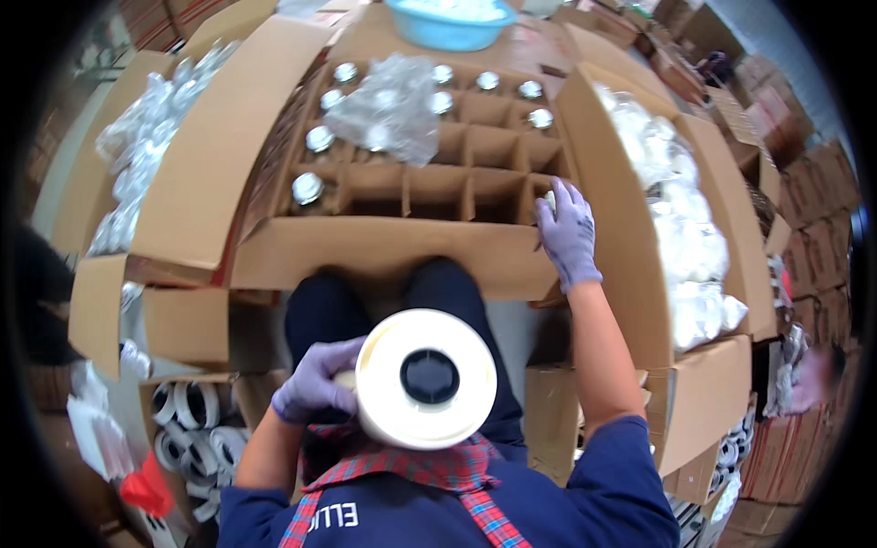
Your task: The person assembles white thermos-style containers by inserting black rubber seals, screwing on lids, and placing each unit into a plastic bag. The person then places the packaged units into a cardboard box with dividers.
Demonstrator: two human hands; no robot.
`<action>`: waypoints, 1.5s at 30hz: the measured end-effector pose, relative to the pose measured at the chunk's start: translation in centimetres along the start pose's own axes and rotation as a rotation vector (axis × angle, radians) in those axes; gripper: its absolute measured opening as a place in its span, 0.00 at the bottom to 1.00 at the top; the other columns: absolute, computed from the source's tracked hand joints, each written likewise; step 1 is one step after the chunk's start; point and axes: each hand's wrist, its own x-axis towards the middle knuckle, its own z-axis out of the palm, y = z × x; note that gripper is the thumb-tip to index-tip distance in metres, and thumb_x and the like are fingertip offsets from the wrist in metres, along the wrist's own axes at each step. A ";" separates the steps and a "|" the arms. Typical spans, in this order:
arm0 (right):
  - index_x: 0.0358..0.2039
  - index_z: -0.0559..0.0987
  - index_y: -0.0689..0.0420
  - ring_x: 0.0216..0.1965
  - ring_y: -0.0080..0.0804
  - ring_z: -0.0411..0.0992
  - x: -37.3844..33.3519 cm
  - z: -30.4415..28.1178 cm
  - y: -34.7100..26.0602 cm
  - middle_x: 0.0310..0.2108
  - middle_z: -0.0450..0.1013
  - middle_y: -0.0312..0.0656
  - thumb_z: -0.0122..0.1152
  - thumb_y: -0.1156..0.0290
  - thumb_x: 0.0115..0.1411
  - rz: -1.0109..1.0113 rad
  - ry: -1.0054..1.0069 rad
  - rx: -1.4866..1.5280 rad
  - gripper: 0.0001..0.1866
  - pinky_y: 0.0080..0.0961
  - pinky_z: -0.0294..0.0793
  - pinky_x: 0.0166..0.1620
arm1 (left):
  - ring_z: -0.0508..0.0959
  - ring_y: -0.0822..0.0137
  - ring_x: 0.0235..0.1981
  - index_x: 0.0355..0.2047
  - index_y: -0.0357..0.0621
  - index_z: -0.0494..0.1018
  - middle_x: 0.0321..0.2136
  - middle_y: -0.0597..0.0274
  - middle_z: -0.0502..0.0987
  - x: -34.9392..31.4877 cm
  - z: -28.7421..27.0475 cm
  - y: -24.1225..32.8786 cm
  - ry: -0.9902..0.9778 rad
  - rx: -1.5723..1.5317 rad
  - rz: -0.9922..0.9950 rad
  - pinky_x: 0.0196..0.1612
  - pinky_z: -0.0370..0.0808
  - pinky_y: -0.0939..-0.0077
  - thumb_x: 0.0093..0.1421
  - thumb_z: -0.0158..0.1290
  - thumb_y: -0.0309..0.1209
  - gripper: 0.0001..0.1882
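My left hand (322, 379), in a lavender glove, is closed on the side of a round white object (388, 352) with a black round centre; its exact kind does not show. It is held above my lap. My right hand (568, 228), also gloved, reaches to the near right corner of a divided cardboard box (393, 245). Its fingers bend over the corner cell around something small and pale that I cannot make out. Several silver-topped items (308, 188) stand in the box's left and far cells. Crumpled clear plastic (388, 108) lies over the middle of the far cells.
At the left, an open carton (196, 146) holds plastic-wrapped items. Another open carton (703, 201) on the right has white bagged things. A blue basin (452, 27) stands beyond the divided box. Low at the left, a box (247, 402) contains white and grey ring-shaped parts.
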 end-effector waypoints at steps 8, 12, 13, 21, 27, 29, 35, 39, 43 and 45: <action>0.60 0.67 0.54 0.49 0.55 0.78 3.7 2.5 4.3 0.47 0.78 0.57 0.62 0.47 0.61 0.301 -0.556 -0.272 0.34 0.46 0.75 0.53 | 0.77 0.71 0.48 0.64 0.30 0.66 0.47 0.59 0.81 3.3 -0.2 -0.7 -0.059 0.029 -0.073 0.56 0.72 0.74 0.44 0.75 0.36 0.49; 0.49 0.77 0.56 0.49 0.53 0.78 2.4 2.1 1.3 0.48 0.78 0.53 0.62 0.53 0.61 0.162 -0.714 -0.305 0.23 0.45 0.77 0.51 | 0.77 0.72 0.46 0.64 0.31 0.67 0.46 0.60 0.82 2.3 -2.4 -2.2 -0.048 -0.010 -0.069 0.53 0.72 0.77 0.44 0.76 0.37 0.49; 0.47 0.78 0.57 0.49 0.52 0.78 2.2 2.5 2.4 0.47 0.79 0.53 0.63 0.54 0.61 0.155 -0.761 -0.295 0.21 0.44 0.77 0.51 | 0.77 0.72 0.46 0.64 0.31 0.66 0.46 0.60 0.82 2.2 -2.5 -2.5 -0.082 0.010 -0.089 0.53 0.72 0.77 0.43 0.76 0.37 0.49; 0.40 0.76 0.59 0.41 0.45 0.74 0.6 -8.9 -5.7 0.38 0.74 0.45 0.55 0.83 0.56 -0.199 -0.437 0.501 0.11 0.39 0.74 0.46 | 0.78 0.77 0.43 0.61 0.30 0.70 0.41 0.64 0.83 3.1 -3.4 -2.1 -0.147 0.012 -0.151 0.51 0.72 0.79 0.39 0.77 0.34 0.49; 0.32 0.77 0.51 0.48 0.39 0.72 -7.3 -15.8 -13.4 0.35 0.69 0.40 0.66 0.66 0.47 -1.136 -0.485 0.586 0.11 0.56 0.74 0.60 | 0.78 0.73 0.48 0.61 0.30 0.70 0.47 0.57 0.82 4.3 -3.1 -0.9 -0.250 -0.110 -0.213 0.56 0.72 0.75 0.40 0.77 0.33 0.48; 0.31 0.77 0.52 0.47 0.39 0.72 -6.9 -16.2 -13.4 0.35 0.69 0.40 0.64 0.66 0.47 -1.213 -0.548 0.525 0.10 0.54 0.73 0.61 | 0.78 0.71 0.49 0.61 0.30 0.70 0.49 0.55 0.81 4.1 -2.9 -1.1 -0.275 -0.109 -0.216 0.58 0.72 0.73 0.41 0.77 0.32 0.46; 0.31 0.78 0.53 0.43 0.38 0.72 -5.3 -18.4 -15.1 0.32 0.70 0.38 0.62 0.67 0.48 -1.384 -0.709 0.398 0.09 0.52 0.72 0.61 | 0.78 0.71 0.49 0.61 0.31 0.70 0.48 0.56 0.82 3.8 -2.2 -0.5 -0.299 -0.032 -0.218 0.58 0.72 0.73 0.43 0.76 0.30 0.45; 0.31 0.79 0.52 0.44 0.39 0.73 -6.0 -18.4 -15.7 0.32 0.69 0.37 0.63 0.66 0.49 -1.391 -0.641 0.509 0.08 0.52 0.71 0.60 | 0.78 0.73 0.49 0.62 0.33 0.70 0.48 0.57 0.82 3.2 -1.6 -0.4 -0.280 0.005 -0.168 0.57 0.73 0.74 0.44 0.75 0.29 0.44; 0.35 0.78 0.52 0.43 0.39 0.73 -6.2 -16.6 -14.7 0.32 0.69 0.38 0.63 0.63 0.49 -1.470 -0.588 0.458 0.13 0.45 0.77 0.53 | 0.78 0.73 0.48 0.63 0.35 0.69 0.48 0.59 0.82 2.9 -1.4 -0.8 -0.287 0.006 -0.152 0.57 0.73 0.75 0.44 0.75 0.30 0.44; 0.38 0.77 0.52 0.41 0.39 0.74 -7.0 -16.9 -14.6 0.32 0.69 0.38 0.64 0.62 0.49 -1.362 -0.521 0.399 0.16 0.40 0.79 0.48 | 0.78 0.74 0.48 0.63 0.37 0.69 0.48 0.60 0.82 2.5 -0.6 -0.2 -0.243 0.075 -0.179 0.56 0.73 0.76 0.46 0.75 0.32 0.44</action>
